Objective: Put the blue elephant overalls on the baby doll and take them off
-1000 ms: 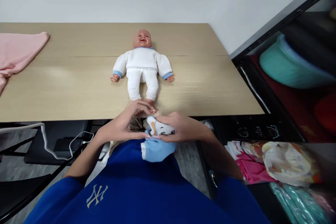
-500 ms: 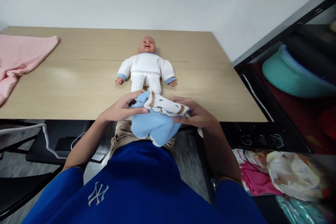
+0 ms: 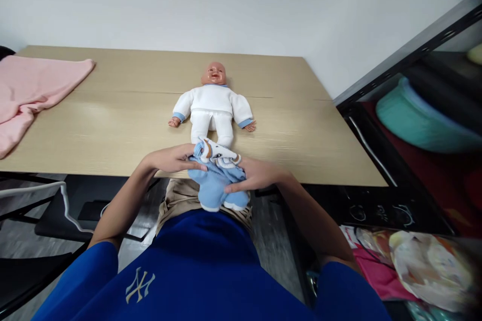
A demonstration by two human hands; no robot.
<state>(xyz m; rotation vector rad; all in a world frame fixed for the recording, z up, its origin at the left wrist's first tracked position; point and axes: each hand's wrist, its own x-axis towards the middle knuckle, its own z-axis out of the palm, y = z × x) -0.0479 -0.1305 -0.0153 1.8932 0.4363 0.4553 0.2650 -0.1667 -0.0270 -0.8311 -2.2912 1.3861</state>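
Observation:
A bunched light blue baby garment (image 3: 214, 188) with white edging and a white patterned part hangs between my hands at the table's front edge. My left hand (image 3: 176, 158) grips its left side, with the thumb lying across the front. On the other side my right hand (image 3: 259, 174) is closed on the cloth, thumb in front and fingers partly hidden behind it. Just beyond the garment, a baby doll (image 3: 213, 100) lies on its back, head toward the wall. It wears a white top with blue cuffs and white trousers; the garment hides its feet.
The doll lies on a light wooden table (image 3: 301, 135). A pink cloth (image 3: 41, 80) is spread at the table's left end. To the right stands a black shelf holding a teal basin (image 3: 425, 120). Below are plastic bags (image 3: 429, 266). A black chair (image 3: 56, 215) stands lower left.
My right hand has moved left, toward my left hand, and the garment is bunched narrower. Its two white-edged lower ends now hang apart. The view has shifted slightly; the doll lies as before.

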